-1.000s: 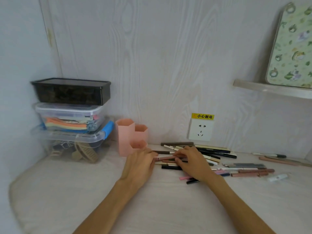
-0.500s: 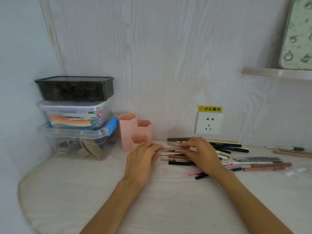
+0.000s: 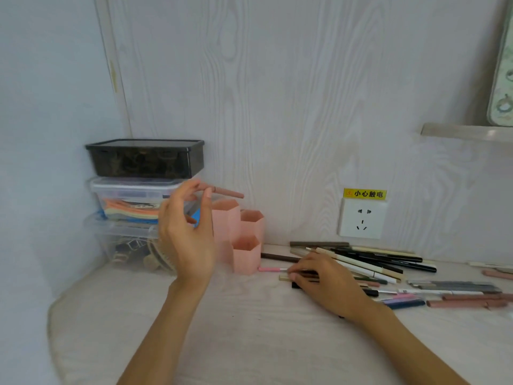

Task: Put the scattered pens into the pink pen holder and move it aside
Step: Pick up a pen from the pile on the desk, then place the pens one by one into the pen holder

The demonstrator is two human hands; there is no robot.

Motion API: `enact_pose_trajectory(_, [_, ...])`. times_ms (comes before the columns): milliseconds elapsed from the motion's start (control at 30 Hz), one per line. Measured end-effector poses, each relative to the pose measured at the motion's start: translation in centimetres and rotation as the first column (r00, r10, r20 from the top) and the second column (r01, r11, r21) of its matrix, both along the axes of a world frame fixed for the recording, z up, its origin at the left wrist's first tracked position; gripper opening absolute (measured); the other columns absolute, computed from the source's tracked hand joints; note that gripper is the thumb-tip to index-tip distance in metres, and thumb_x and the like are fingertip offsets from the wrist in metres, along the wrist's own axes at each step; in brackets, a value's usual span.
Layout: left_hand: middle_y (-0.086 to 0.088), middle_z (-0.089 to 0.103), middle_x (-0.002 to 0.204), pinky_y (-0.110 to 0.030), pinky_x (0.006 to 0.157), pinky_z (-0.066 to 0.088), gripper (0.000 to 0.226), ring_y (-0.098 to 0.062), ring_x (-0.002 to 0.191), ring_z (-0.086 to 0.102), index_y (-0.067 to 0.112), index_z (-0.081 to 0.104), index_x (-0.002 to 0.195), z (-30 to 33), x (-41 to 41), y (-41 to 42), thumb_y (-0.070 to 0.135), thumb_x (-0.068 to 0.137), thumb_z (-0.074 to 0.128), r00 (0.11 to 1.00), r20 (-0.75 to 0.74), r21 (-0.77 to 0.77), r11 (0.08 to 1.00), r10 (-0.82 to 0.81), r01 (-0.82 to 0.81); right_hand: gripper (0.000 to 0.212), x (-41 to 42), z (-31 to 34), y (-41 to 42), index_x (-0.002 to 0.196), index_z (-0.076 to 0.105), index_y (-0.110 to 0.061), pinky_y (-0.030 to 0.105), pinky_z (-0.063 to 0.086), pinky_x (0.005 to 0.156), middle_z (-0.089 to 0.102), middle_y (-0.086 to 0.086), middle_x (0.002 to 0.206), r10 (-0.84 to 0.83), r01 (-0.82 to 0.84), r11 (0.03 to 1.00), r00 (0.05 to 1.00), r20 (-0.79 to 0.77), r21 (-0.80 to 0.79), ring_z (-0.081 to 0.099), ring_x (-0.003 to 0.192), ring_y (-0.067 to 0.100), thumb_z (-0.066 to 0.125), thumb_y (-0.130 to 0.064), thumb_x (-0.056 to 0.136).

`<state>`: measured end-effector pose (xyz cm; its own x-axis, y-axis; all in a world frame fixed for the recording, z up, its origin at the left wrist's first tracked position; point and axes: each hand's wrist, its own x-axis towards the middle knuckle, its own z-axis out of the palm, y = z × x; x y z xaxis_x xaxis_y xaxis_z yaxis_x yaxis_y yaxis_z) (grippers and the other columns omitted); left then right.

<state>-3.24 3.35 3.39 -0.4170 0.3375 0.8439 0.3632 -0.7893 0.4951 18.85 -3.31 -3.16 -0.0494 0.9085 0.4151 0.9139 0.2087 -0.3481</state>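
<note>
Left hand (image 3: 186,234) pinching pink pen (image 3: 224,192) just above pink pen holder (image 3: 242,237) for drop-in, right hand (image 3: 323,282) w/ curled fingers gripping next pens (image 3: 302,275) on desk (image 3: 249,329).

Bare forearms, no sleeves, hands (image 3: 188,240) unadorned

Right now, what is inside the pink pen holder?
The two lower cups of the pink pen holder show only pink inner walls, no pens. The tall cup's inside is hidden. The left hand holds a brownish-pink pen above it.
</note>
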Motion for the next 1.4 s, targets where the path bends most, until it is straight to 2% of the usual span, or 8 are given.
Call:
enact_pose_trajectory(233, [-0.001,0.068,0.098,-0.026,0.065,0.042,0.024,-0.021,0.093,0.058,0.021,0.065,0.113,0.1,-0.7,1.7,0.023,0.089,0.063,0.932,-0.314,-0.149,0.961,0.179,-0.235,0.028,0.0,0.4,-0.6,0.112,0.063,-0.038,0.018,0.042,0.083,0.059,-0.019,0.109,0.037,-0.032,0.998,0.995,0.089,-0.054,0.051,0.103,0.001,0.046,-0.047,0.091])
enact_pose_trajectory(400, [-0.007,0.07,0.102,-0.039,0.072,0.043,0.027,-0.029,0.088,0.059,0.017,0.065,0.11,-1.9,0.8,2.2,0.033,0.089,0.059,0.667,-0.73,-0.15,0.918,0.147,-0.367,0.034,0.4,1.1,-1.3,0.115,0.061,-0.039,0.021,0.044,0.09,0.056,-0.02,0.113,0.061,-0.051,0.991,0.996,0.072,-0.126,0.05,0.106,-0.001,0.048,-0.054,0.087])
enact_pose_trajectory(667, [0.0,0.061,0.112,-0.03,0.073,0.041,0.026,-0.015,0.099,0.045,0.023,0.054,0.12,-2.5,0.6,2.6,0.02,0.097,0.044,0.746,-0.65,-0.302,0.95,-0.145,-0.079,0.021,2.9,3.0,-2.3,0.102,0.069,-0.034,0.02,0.046,0.08,0.061,-0.015,0.096,-0.085,0.087,0.983,0.996,0.015,-0.163,0.057,0.092,0.006,0.058,-0.022,0.089])
enact_pose_trajectory(967, [0.016,0.053,0.114,-0.03,0.085,0.047,0.038,-0.009,0.1,0.049,0.032,0.051,0.125,-3.3,1.8,2.6,0.01,0.095,0.048,0.773,-0.523,-0.355,0.916,-0.358,0.184,0.012,3.3,3.6,-2.8,0.092,0.073,-0.037,0.011,0.038,0.063,0.054,-0.028,0.071,-0.065,0.074,0.967,0.997,0.047,-0.243,0.052,0.071,-0.005,0.065,-0.033,0.084])
enact_pose_trajectory(1100, [0.01,0.036,0.147,-0.027,0.105,0.031,0.054,-0.013,0.131,0.039,0.031,0.032,0.143,-4.1,2.4,2.8,0.007,0.096,0.044,0.677,-0.585,-0.416,0.882,-0.446,0.222,0.016,2.9,3.4,-2.6,0.097,0.069,-0.042,0.012,0.032,0.058,0.05,-0.026,0.073,-0.103,0.129,0.971,0.986,0.133,-0.203,0.05,0.072,-0.002,0.063,-0.04,0.083])
enact_pose_trajectory(1200, [0.003,0.035,0.15,-0.031,0.1,0.039,0.057,-0.017,0.128,0.044,0.031,0.02,0.147,-4.8,2.9,2.0,0.015,0.098,0.043,0.719,-0.533,-0.474,0.861,-0.446,0.183,0.02,2.8,3.3,-2.6,0.103,0.067,-0.043,0.013,0.029,0.055,0.05,-0.026,0.079,-0.108,0.141,0.969,0.981,0.162,-0.205,0.049,0.078,0.0,0.062,-0.042,0.084])
enact_pose_trajectory(1333, [0.008,0.052,0.127,-0.025,0.077,0.045,0.036,-0.005,0.105,0.048,0.027,0.054,0.125,-4.1,3.8,-0.4,0.029,0.089,0.059,0.769,-0.601,-0.23,0.968,-0.22,0.097,0.022,2.9,3.2,-2.7,0.103,0.067,-0.044,0.014,0.027,0.053,0.051,-0.021,0.087,-0.115,0.152,0.967,0.976,0.187,-0.202,0.049,0.077,0.002,0.063,-0.039,0.082])
enact_pose_trajectory(1400, [0.011,0.06,0.103,-0.021,0.067,0.041,0.017,-0.007,0.091,0.051,0.026,0.066,0.1,-3.9,4.3,-1.5,0.028,0.083,0.066,0.683,-0.705,-0.149,0.981,-0.191,0.12,0.019,2.8,3.2,-2.7,0.098,0.069,-0.042,0.015,0.029,0.054,0.053,-0.019,0.086,-0.12,0.154,0.968,0.977,0.174,-0.199,0.051,0.075,0.003,0.064,-0.039,0.081])
